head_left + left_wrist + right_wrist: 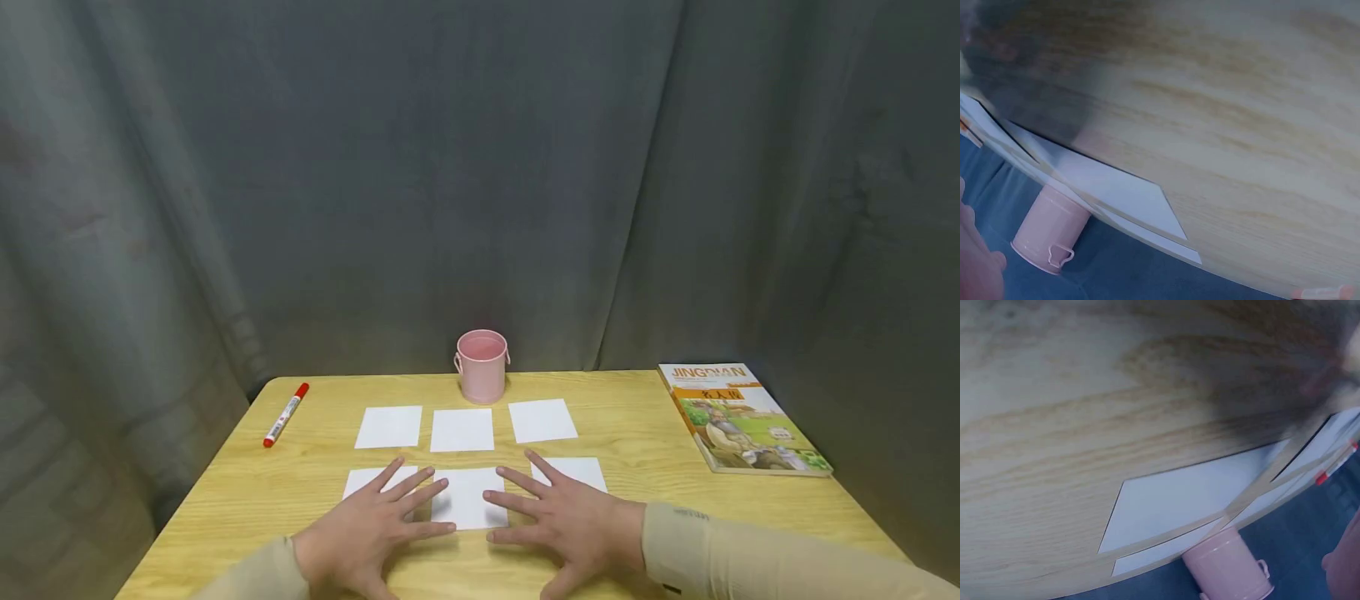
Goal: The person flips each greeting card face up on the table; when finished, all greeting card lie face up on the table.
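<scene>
Several white cards lie in two rows of three on the wooden table [652, 433]. My left hand [375, 525] lies flat with fingers spread, its fingertips on the front left card [360, 480] and at the edge of the front middle card [468, 498]. My right hand [566, 517] lies flat and spread too, over the front right card [581, 471], fingers touching the middle card's right edge. Neither hand holds anything. The back row cards [461, 430] lie uncovered. The wrist views show cards [1116, 187] [1191, 500] close up on the wood.
A pink metal bucket [482, 366] stands at the back centre, behind the cards. A red marker [286, 414] lies near the table's left edge. A book [738, 417] lies at the right. Grey curtains hang around the table.
</scene>
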The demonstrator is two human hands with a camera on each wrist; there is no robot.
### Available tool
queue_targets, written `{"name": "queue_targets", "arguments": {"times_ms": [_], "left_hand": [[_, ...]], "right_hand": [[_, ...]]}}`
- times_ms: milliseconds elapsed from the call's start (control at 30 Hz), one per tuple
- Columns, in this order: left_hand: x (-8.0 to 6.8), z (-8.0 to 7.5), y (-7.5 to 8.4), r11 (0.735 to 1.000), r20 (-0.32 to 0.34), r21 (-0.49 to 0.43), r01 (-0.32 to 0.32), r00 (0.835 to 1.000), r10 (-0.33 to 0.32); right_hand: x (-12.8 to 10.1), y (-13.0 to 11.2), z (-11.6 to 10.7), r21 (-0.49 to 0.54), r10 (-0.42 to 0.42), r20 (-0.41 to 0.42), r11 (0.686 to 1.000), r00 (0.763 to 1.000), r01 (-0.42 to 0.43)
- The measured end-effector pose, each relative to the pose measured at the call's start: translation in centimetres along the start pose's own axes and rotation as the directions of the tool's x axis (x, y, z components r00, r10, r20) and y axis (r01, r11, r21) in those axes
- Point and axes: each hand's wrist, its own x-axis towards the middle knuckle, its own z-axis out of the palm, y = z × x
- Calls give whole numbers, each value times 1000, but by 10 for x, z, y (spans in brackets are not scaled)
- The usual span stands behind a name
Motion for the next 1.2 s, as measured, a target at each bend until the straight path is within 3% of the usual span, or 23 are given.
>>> {"name": "queue_targets", "arguments": {"times_ms": [200,333,533,633,700,800,900,967,1067,1200], "left_hand": [[6,0,-10,999,-14,-1,45,999,-45],[13,1,-20,995,-26,-50,90,995,-91],[35,-6,-43,968,5,-153,200,979,-202],[54,-13,-56,953,10,-185,239,970,-241],[68,-17,-63,944,19,-200,263,964,-265],[90,-18,-70,917,26,-272,293,955,-297],[112,-14,-72,884,21,-355,305,948,-318],[126,-9,-72,865,10,-397,306,944,-329],[147,-1,-70,846,0,-430,315,937,-348],[175,8,-65,824,23,-446,351,924,-382]], "right_hand": [[1,15,3,75,81,8,994,997,-82],[-1,31,6,150,182,7,972,983,-181],[-8,61,7,223,341,30,914,940,-339],[-11,76,7,306,435,72,847,898,-435],[-11,87,7,407,518,108,756,849,-513],[-9,101,9,580,640,200,533,742,-616],[-7,113,12,694,709,292,305,642,-652],[-8,118,14,732,731,339,190,592,-654],[-14,123,18,772,755,385,51,531,-633],[-20,127,31,837,775,416,-120,476,-534]]}}
